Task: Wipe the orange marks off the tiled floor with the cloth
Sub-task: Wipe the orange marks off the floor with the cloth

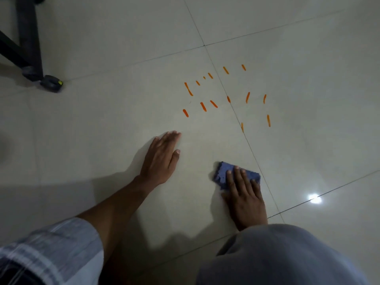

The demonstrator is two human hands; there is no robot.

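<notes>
Surface: pale tiled floor (123, 112), glossy, crossed by thin dark grout lines.
Right hand (244, 194): laid flat, fingers extended, pressed on the cloth; no closed grip is seen.
Cloth (223, 174): blue, folded, flat on the floor under the right fingers, near a grout line.
Left hand (161, 159): open, palm down on the bare tile, nothing held; judged to be used as a brace.
Orange marks (203, 106): short streaks scattered beyond both hands, across two tiles; none is touched by the cloth.
Step in hand: judged as the start of wiping.
Next move: the cloth is to be pushed forward under pressure to the nearest streaks.
Containers: none seen.
Far left: dark furniture leg (30, 38) with a caster.
</notes>
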